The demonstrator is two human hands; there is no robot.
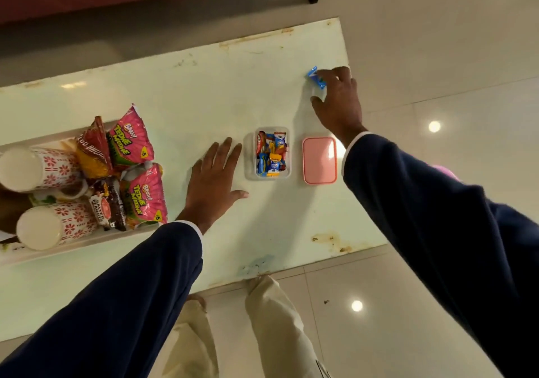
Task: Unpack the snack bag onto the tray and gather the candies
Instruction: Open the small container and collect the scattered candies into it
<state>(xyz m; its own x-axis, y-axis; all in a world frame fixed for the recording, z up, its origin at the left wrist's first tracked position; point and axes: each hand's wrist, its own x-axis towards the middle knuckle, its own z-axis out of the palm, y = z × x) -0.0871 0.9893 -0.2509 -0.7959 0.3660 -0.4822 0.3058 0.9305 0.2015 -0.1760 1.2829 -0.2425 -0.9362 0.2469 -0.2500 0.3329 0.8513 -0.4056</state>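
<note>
Now, right hand: fingers pinch a blue candy at the table's far edge, likely bound for the clear box.
Left hand: flat, fingers spread, bracing beside it.
Tray: holds snack packets.

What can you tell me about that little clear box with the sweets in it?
The clear box is a small rectangular tub of see-through plastic with rounded corners and a thin rim. It stands open and upright on the pale green table, about filled with wrapped candies in blue, red, orange and yellow. Its likely lid, the pink lid, lies flat just to the right, apart from it. The left hand rests flat on the table beside it, not touching.
</note>
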